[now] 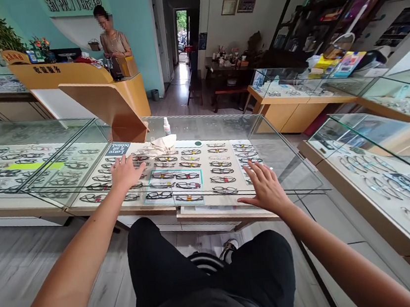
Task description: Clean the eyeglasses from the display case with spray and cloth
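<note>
Dark bin [155, 95] near orange counter [77, 74]

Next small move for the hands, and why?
I'd probably move the left hand to the crumpled cloth. Both hands look empty with fingers spread, and the cloth lies closer to the left hand than to the right hand, with the spray bottle standing just beyond it.

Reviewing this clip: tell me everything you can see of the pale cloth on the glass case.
The pale cloth is cream-coloured, looks like soft fabric, and lies crumpled in uneven folds. It appears to rest on top of the glass case, over eyeglasses, with a small bottle just behind it. The left hand is close by but not holding it.
</note>
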Demonstrator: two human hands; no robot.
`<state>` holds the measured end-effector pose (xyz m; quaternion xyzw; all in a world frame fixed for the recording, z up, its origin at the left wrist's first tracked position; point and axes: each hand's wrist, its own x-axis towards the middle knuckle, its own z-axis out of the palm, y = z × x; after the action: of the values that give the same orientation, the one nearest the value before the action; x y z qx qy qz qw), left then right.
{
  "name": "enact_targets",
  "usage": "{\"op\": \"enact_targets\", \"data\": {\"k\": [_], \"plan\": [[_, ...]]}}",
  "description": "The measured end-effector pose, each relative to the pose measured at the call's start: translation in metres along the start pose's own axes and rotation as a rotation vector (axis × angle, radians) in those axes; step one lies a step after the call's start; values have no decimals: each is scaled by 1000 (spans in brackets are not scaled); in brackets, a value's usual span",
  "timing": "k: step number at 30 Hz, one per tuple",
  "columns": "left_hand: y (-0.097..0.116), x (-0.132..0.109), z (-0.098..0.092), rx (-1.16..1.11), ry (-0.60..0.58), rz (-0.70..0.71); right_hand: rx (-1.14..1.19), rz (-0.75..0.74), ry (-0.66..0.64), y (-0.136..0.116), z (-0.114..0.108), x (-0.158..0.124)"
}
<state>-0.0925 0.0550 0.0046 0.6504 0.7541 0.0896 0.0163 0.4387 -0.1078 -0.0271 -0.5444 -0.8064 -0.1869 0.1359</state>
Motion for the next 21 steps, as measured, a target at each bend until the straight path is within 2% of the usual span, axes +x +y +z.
{"op": "enact_targets", "data": {"k": [6,12,17,21], "plan": [[0,-3,-3,-11,4,-17,26,-44,-16,4,10,18],[3,-7,-6,8,-58,-81,60,-40,-32,5,9,15],[5,-13,-8,41,-135,-85,69,1,5,2,5,14],[5,-21,-5,84,-102,-48,70,18,22,3,7,10]]}}
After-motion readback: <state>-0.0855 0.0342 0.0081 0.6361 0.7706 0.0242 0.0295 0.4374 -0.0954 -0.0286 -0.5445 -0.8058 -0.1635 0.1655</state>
